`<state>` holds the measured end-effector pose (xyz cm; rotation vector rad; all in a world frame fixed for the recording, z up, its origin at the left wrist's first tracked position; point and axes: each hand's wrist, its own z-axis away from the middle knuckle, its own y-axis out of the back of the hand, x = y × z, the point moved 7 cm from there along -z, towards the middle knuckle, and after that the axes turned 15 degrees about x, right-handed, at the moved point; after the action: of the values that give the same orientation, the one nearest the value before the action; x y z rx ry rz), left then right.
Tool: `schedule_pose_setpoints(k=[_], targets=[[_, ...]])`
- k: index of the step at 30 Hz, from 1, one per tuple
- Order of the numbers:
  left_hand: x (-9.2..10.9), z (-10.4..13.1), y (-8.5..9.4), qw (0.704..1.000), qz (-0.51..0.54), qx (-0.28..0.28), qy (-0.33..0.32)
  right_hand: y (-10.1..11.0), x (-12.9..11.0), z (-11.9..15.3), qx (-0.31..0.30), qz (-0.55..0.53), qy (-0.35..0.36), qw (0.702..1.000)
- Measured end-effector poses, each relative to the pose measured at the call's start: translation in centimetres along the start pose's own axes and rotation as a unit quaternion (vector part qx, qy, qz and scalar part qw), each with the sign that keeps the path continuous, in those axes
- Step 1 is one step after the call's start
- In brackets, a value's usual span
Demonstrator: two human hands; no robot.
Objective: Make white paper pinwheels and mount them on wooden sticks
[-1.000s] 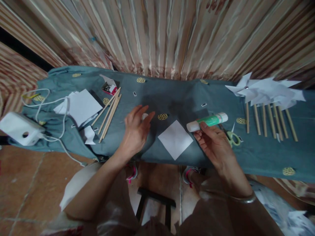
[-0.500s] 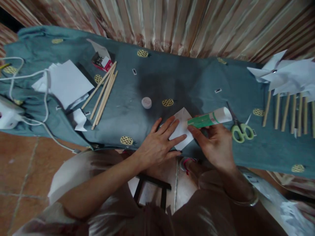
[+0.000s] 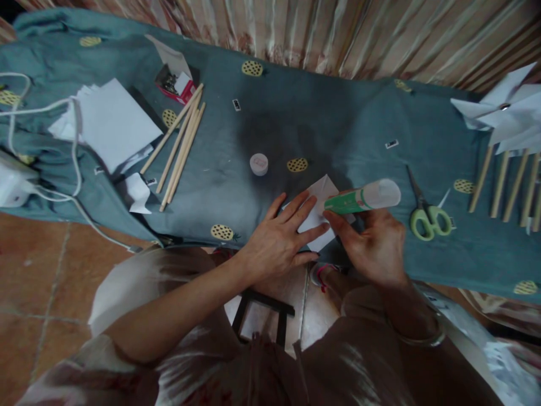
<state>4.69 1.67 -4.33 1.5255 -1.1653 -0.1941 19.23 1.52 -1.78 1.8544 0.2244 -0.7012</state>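
Observation:
A folded piece of white paper (image 3: 323,239) lies near the front edge of the cloth-covered table. My left hand (image 3: 276,242) rests on its left part with the fingers spread, pressing it flat. In my right hand (image 3: 374,242) is a green and white glue stick (image 3: 359,196), tilted so its lower end meets or nearly meets the paper. The fingers hide part of that contact. A round white cap (image 3: 259,164) sits on the cloth beyond my left hand. Right of my right hand lie scissors with green handles (image 3: 431,221).
On the left are a stack of white paper (image 3: 120,127), several wooden sticks (image 3: 183,152), a small open red box (image 3: 177,87) of metal pieces and a white power strip (image 3: 14,183) with cables. Paper pinwheels (image 3: 502,107) on sticks lie at the far right.
The glue stick has shifted slightly over the paper and tilts a little differently. My left hand stays spread on the sheet. The whole view has moved somewhat.

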Motion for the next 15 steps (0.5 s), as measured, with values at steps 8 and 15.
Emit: schedule_pose_setpoints(k=[8,15], targets=[[0.3,0.0,0.0,0.998,-0.054,-0.017,-0.019,0.0,-0.6,0.1,0.03,-0.004,0.068,0.997],[0.3,0.0,0.1,0.998,-0.058,-0.014,-0.021,-0.1,-1.4,0.2,0.029,-0.001,0.1,0.995]])
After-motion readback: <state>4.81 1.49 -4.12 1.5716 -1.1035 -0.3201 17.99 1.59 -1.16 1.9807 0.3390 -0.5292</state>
